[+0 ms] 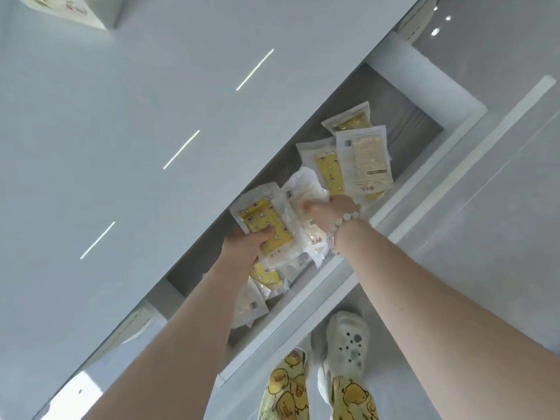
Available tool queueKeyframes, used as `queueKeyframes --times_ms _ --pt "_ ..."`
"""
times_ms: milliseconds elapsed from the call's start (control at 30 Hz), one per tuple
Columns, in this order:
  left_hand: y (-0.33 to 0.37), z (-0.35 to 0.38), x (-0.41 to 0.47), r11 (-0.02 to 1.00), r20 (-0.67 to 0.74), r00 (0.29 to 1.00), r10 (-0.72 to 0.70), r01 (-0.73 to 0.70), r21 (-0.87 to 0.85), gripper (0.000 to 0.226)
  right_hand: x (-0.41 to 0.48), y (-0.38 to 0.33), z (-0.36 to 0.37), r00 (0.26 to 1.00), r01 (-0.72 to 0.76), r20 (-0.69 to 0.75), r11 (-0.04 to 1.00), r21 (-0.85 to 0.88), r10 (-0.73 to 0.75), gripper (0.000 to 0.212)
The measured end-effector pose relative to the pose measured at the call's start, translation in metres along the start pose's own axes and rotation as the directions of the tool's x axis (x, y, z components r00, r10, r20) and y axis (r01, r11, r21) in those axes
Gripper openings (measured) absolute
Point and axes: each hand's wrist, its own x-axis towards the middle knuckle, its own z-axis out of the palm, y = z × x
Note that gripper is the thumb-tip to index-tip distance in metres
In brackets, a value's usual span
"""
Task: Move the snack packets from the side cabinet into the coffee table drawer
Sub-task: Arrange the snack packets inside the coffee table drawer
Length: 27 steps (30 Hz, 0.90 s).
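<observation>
Over the open drawer (pixel 406 128) of the white bench (pixel 121 122), both bare forearms reach down from the lower edge of the view. Left grip (pixel 242 247) pinches a yellow-panelled packet (pixel 266 222): the thumb lies across its printed face, the fingers are hidden behind it, and the packet is raised, tilted, above the others. Right grip (pixel 330 209) rests with fingers bent down onto a white packet (pixel 306 186) near the middle of the drawer; motion blur there means I cannot tell whether it is pinching that packet or only pressing on it. A pale bead bracelet (pixel 344 224) circles the right wrist.

Remaining snack packets (pixel 363 159) lie loose and overlapping on the grey drawer floor. One group sits toward the far end, one of them label side up. More are partly hidden under the left forearm at the near end.

A white box (pixel 75 10) stands on the bench at the upper left corner. Below the drawer front, pale perforated shoes (pixel 345 338) and duck-print trousers (pixel 288 386) show on the floor
</observation>
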Motion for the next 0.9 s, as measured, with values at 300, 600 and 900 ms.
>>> queueKeyframes --times_ms 300,600,900 --pt "-0.022 0.007 0.050 0.994 -0.079 0.992 -0.096 0.099 0.036 0.046 0.045 0.017 0.010 0.990 0.094 -0.090 0.977 -0.192 -0.113 0.067" --pt "-0.007 0.015 0.045 0.924 -0.271 0.963 0.005 0.099 0.368 0.039 0.041 0.017 0.005 0.885 0.139 -0.242 0.723 -0.677 -0.397 0.061" --pt "0.000 0.029 0.016 0.775 -0.274 0.951 0.142 0.065 0.628 0.064 0.023 0.020 -0.011 0.869 0.163 -0.202 0.647 -0.745 -0.451 0.062"
